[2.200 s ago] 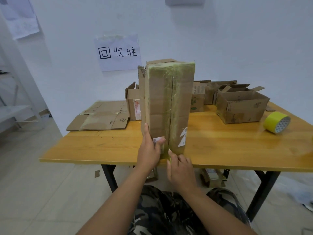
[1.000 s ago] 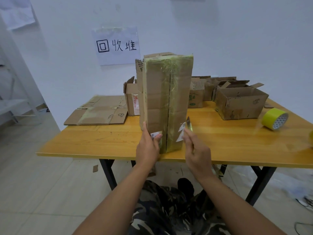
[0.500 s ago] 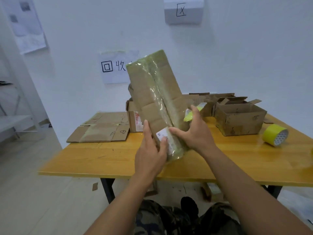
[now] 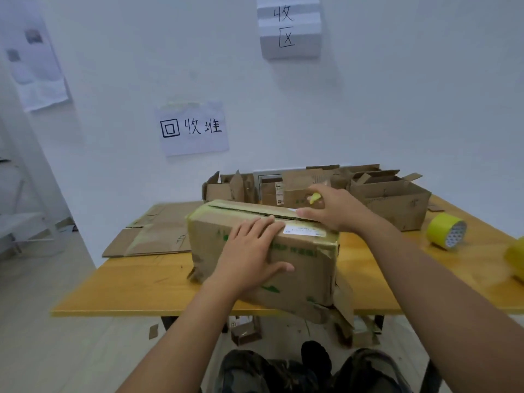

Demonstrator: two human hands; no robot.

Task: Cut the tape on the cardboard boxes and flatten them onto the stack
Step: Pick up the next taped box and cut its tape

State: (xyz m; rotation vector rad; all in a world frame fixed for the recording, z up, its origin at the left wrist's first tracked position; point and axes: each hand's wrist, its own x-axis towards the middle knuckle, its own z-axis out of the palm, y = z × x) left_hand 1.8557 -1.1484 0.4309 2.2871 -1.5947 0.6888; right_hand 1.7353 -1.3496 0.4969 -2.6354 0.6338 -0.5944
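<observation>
A long cardboard box [image 4: 306,268] wrapped in yellowish tape lies on its side near the front edge of the wooden table [image 4: 136,282]. A seam with a dark slit runs along its top face. My left hand [image 4: 249,256] presses flat on the box's front face with straight fingers. My right hand [image 4: 337,211] rests on the right end of the top seam and grips a small yellow cutter [image 4: 314,198]. A stack of flattened cardboard [image 4: 153,234] lies at the table's left rear.
Several open cardboard boxes [image 4: 394,199] stand along the wall at the back. A yellow tape roll [image 4: 446,234] lies at the right, another yellow object [image 4: 516,259] at the right edge. Scraps and small boxes [image 4: 245,330] lie under the table. Paper signs [image 4: 192,127] hang on the wall.
The box stood upright on the table, was lifted and tilted, and now lies on its side. My right hand with the cutter moved up to the top seam.
</observation>
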